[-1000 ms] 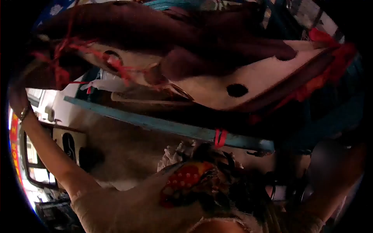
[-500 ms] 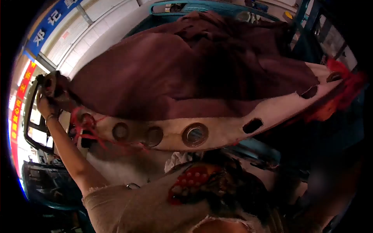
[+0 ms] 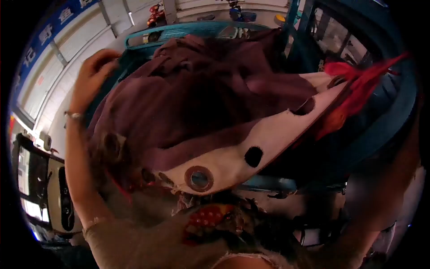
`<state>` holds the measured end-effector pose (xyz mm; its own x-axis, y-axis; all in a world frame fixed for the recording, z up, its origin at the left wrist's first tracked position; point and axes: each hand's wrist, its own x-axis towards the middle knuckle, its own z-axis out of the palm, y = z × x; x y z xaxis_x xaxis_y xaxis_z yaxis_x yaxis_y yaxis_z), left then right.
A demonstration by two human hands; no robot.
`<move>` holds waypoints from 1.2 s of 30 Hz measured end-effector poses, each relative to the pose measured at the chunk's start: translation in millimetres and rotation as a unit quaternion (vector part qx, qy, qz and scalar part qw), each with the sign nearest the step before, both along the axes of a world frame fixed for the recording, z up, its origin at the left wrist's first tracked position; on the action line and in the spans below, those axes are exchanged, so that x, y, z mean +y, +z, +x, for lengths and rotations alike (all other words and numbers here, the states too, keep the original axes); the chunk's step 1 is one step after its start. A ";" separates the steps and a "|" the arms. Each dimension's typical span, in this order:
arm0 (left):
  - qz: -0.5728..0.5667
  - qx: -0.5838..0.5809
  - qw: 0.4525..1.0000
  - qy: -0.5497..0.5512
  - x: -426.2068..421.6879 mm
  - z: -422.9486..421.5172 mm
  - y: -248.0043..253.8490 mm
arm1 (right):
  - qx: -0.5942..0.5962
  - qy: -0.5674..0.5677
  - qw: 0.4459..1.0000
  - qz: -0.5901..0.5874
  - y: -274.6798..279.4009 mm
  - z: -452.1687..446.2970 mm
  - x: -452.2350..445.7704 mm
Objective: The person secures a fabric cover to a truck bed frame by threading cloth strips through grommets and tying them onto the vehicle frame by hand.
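Observation:
My left hand [image 3: 95, 74] is raised at the upper left, beside the truck bed's teal side. Its fingers are bent, with a gap to the thumb, and nothing shows between them. A dark maroon cloth [image 3: 188, 103] lies heaped over the bed. Its pale edge band [image 3: 224, 163] has ringed holes and hangs toward my body. Red strips [image 3: 358, 85] are tied at its right end; its left end [image 3: 112, 148] is blurred. My right forearm rises along the dark right edge, and the hand is out of view.
The teal rail [image 3: 197, 29] of the truck bed runs behind the cloth, and a teal cab frame [image 3: 380, 40] stands at the right. Shuttered walls [image 3: 76, 40] line the upper left. Another vehicle [image 3: 42, 184] is at the lower left. A red motorbike [image 3: 156, 17] stands beyond.
My left hand has let go of the cloth's left corner and moved up and right. That corner has dropped toward my body. The red-tied end has shifted left in view.

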<state>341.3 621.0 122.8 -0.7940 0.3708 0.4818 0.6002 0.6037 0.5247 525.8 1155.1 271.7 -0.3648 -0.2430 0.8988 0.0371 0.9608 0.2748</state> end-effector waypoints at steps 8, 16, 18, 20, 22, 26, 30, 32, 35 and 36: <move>0.077 0.324 0.842 -0.425 285.4 41.3 14.2 | -0.032 0.037 0.999 0.010 4.3 0.7 15.6; 0.301 0.098 0.774 -0.549 449.5 79.1 23.4 | 0.052 -0.009 0.999 -0.002 -10.0 -4.9 55.6; 0.336 0.107 0.760 -0.546 465.8 80.9 20.7 | 0.071 -0.021 0.995 0.066 -16.7 6.5 34.3; 0.383 0.073 0.758 -0.524 470.5 85.9 20.3 | 0.137 -0.010 0.989 0.055 -35.4 -7.0 11.9; 0.381 0.151 0.748 -0.522 476.9 75.7 22.0 | 0.183 -0.002 0.983 0.032 -42.2 -15.4 -4.3; 0.351 0.239 0.779 -0.460 471.6 52.2 46.1 | 0.208 -0.063 0.973 -0.076 -39.1 -12.3 -26.8; 0.425 0.348 0.728 -0.409 499.4 30.0 85.9 | 0.099 0.045 0.988 -0.112 -17.8 2.1 33.7; 0.327 0.294 0.844 -0.307 511.5 0.8 113.6 | 0.000 0.151 0.978 -0.146 -7.7 5.4 62.9; 0.225 0.239 0.900 -0.286 512.0 -33.9 135.9 | 0.071 0.008 0.991 -0.114 -36.3 0.3 6.0; 0.214 0.247 0.914 -0.240 533.7 -65.0 139.5 | 0.073 0.023 0.993 -0.087 -39.1 -1.4 2.1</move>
<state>276.3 1154.6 262.3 -0.2359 0.3140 0.9197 0.9695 0.0111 0.2449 524.4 1157.2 232.7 -0.2201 -0.0927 0.9711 0.0191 0.9949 0.0993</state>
